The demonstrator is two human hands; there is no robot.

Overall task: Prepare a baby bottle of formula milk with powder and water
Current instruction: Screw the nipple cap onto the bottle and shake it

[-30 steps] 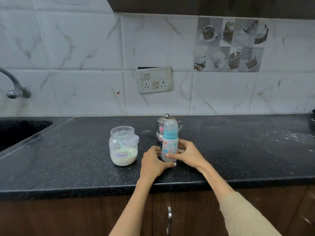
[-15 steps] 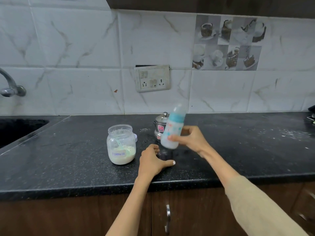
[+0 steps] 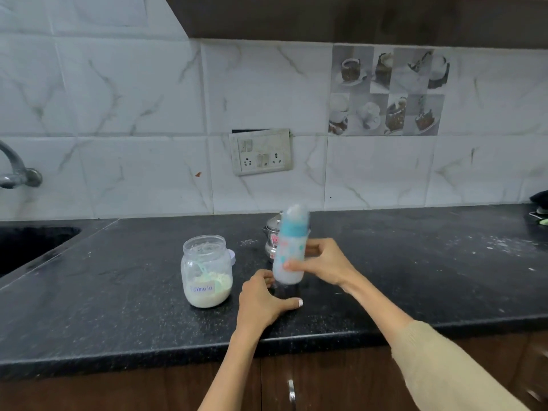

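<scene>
bottle [image 3: 289,256] lifted off counter [image 3: 118,307] since 1 s ago, blurred, capped | right hand [image 3: 321,264] fingers wrapped round it | left hand [image 3: 261,301] relaxed, at 6 o'clock below | judged: shaking to mix

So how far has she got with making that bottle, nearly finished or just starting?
Nearly finished, it seems. The baby bottle already holds a whitish fill and has its teal collar and clear cap on. The right hand grips it, lifted and tilted, its outline blurred, probably being shaken to mix. The left hand rests on the black counter. The formula jar stands open with its scoop inside, so closing it looks left.
</scene>
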